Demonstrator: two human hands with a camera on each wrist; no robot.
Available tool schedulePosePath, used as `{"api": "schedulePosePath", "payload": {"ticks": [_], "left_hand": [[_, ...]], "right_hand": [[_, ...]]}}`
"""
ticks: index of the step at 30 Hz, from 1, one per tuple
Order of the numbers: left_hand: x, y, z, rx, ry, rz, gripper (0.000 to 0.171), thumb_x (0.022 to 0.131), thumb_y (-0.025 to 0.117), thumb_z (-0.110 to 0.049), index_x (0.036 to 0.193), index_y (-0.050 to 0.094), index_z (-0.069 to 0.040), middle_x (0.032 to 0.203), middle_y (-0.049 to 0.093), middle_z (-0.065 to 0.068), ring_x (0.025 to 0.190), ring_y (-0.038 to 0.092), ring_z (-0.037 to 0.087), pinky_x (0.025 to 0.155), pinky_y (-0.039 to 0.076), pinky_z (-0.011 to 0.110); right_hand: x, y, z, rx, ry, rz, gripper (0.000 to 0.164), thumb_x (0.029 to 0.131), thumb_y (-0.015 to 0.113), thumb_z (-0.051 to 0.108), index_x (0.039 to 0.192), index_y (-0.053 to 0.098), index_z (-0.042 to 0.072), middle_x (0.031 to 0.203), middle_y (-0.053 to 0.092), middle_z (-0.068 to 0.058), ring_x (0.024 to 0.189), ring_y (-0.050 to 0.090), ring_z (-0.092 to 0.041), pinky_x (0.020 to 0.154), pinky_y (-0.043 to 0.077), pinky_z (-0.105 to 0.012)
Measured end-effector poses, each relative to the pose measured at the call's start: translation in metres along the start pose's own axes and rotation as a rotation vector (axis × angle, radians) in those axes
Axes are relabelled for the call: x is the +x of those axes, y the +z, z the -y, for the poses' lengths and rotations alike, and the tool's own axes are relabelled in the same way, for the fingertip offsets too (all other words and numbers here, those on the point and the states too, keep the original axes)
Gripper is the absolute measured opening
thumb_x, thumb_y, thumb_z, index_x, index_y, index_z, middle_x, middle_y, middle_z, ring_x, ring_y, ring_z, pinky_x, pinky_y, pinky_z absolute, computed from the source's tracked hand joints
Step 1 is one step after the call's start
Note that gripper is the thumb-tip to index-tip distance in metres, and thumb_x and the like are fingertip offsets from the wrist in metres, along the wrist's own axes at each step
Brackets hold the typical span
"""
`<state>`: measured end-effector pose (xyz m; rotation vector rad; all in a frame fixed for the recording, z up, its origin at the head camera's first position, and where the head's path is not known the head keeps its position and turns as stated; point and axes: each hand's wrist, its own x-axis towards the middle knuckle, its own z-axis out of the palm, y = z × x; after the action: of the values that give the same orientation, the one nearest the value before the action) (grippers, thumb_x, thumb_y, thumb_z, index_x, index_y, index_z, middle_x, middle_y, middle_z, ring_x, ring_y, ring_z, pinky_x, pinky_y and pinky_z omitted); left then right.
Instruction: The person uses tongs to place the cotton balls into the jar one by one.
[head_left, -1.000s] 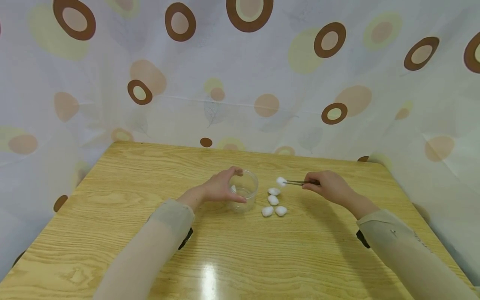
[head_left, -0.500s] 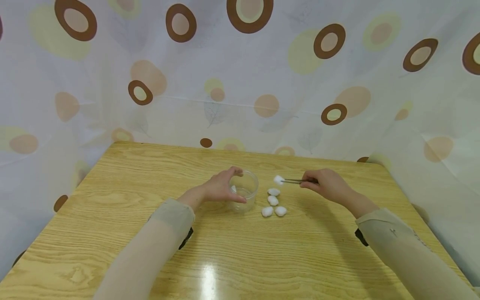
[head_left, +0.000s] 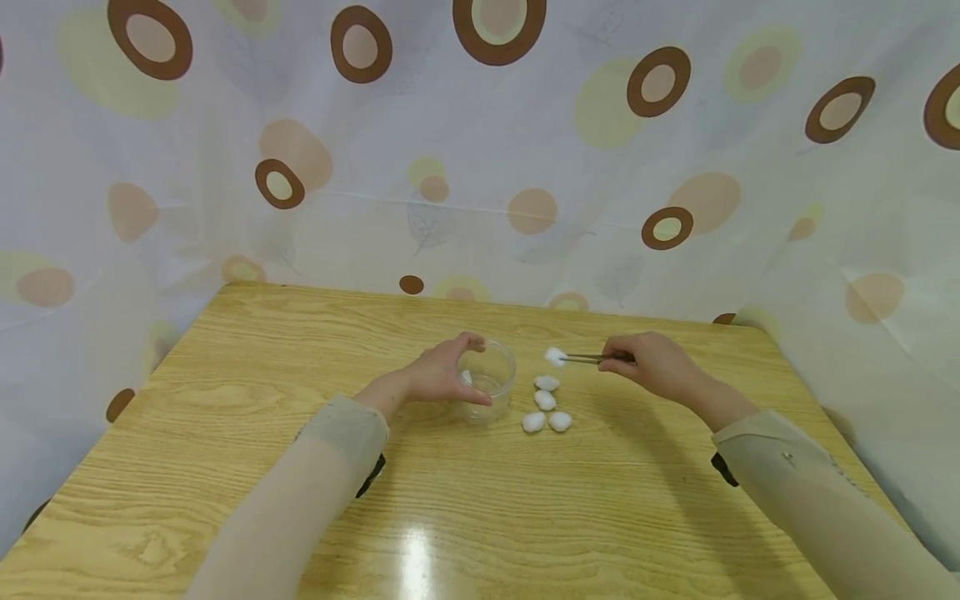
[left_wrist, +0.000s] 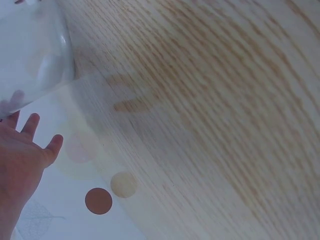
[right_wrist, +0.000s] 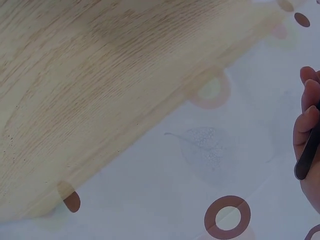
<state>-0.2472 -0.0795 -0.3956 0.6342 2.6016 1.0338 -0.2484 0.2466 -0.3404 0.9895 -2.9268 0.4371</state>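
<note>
My left hand (head_left: 438, 372) holds a clear round plastic tub (head_left: 495, 405) at its side, thumb in front and fingers round the back of the rim. A bit of white shows inside the tub near my palm. In the left wrist view the tub (left_wrist: 42, 65) fills the upper left corner above my hand (left_wrist: 22, 160). My right hand (head_left: 652, 362) pinches dark tweezers (head_left: 588, 357), whose tips grip a white cotton ball (head_left: 555, 357) above the table, right of the tub. The right wrist view shows the tweezers' dark rounded end (right_wrist: 306, 162) against my curled fingers (right_wrist: 305, 125).
Several more cotton balls lie on the wood-grain table (head_left: 450, 500) between the tub and my right hand, the nearest pair (head_left: 546, 422) side by side. A patterned white curtain (head_left: 480, 167) hangs behind the table and along both sides.
My right hand has drifted slightly left and up, bringing the tweezers and cotton ball a little closer to the tub. The left hand and tub have stayed in place.
</note>
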Motion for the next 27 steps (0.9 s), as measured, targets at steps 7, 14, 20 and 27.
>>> {"api": "schedulePosePath", "payload": {"ticks": [7,14,20,27], "left_hand": [[0.000,-0.001,0.000,0.001,-0.001,0.002,0.089,0.073,0.078,-0.041,0.143,0.030,-0.015,0.146,0.040,0.000,0.137,0.033,0.025,0.111,0.023,0.052],[0.000,-0.001,0.000,0.002,-0.003,0.004,0.089,0.073,0.078,-0.041,0.143,0.030,-0.015,0.146,0.040,-0.001,0.137,0.033,0.025,0.111,0.022,0.052],[0.001,0.000,0.001,0.005,0.006,0.006,0.089,0.073,0.078,-0.041,0.143,0.030,-0.015,0.146,0.040,-0.001,0.138,0.033,0.025,0.111,0.023,0.052],[0.000,-0.001,0.001,0.004,0.001,0.008,0.090,0.072,0.078,-0.043,0.143,0.030,-0.015,0.146,0.040,-0.001,0.138,0.033,0.025,0.112,0.019,0.054]], "right_hand": [[0.005,-0.002,0.006,-0.007,0.004,0.013,0.009,0.089,0.062,0.023,0.086,0.064,0.015,0.068,0.058,0.008,0.053,0.042,-0.004,0.053,0.037,-0.023],[0.010,-0.005,0.015,-0.009,0.002,0.026,0.011,0.089,0.062,0.024,0.086,0.065,0.014,0.069,0.059,0.007,0.054,0.043,-0.005,0.052,0.036,-0.024],[0.014,-0.006,0.021,-0.006,-0.017,0.020,0.009,0.088,0.063,0.022,0.086,0.066,0.013,0.071,0.063,0.006,0.055,0.046,-0.003,0.053,0.038,-0.024],[0.022,-0.005,0.027,-0.021,-0.037,0.014,0.010,0.088,0.063,0.023,0.086,0.066,0.014,0.072,0.063,0.006,0.054,0.045,-0.003,0.053,0.038,-0.023]]}}
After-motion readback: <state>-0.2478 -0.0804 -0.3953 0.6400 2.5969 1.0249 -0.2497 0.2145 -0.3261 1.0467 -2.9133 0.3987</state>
